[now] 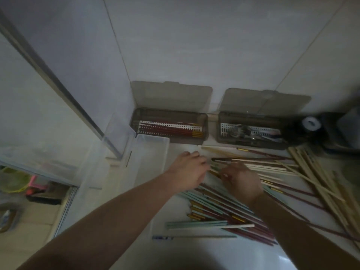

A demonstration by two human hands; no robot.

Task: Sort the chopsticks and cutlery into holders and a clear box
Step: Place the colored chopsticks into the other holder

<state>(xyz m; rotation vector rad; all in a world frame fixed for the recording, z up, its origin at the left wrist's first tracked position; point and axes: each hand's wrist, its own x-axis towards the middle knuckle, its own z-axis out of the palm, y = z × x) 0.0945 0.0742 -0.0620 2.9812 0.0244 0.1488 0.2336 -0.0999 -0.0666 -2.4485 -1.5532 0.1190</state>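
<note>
A white counter point(204, 254) fills the lower half of the frame, and a loose heap of chopsticks point(241, 203) in red, pale green and bare wood is spread across its centre and right. A clear box point(152, 152) is seen left of centre. Against the wall at centre, two brown holders stand with lids raised: the left holder point(169, 125) is filled with red chopsticks, the right holder point(251, 131) with metal cutlery. The left hand point(187, 170) and right hand point(241, 180) are curled over chopstick ends at centre; the grip cannot be told through blur.
</note>
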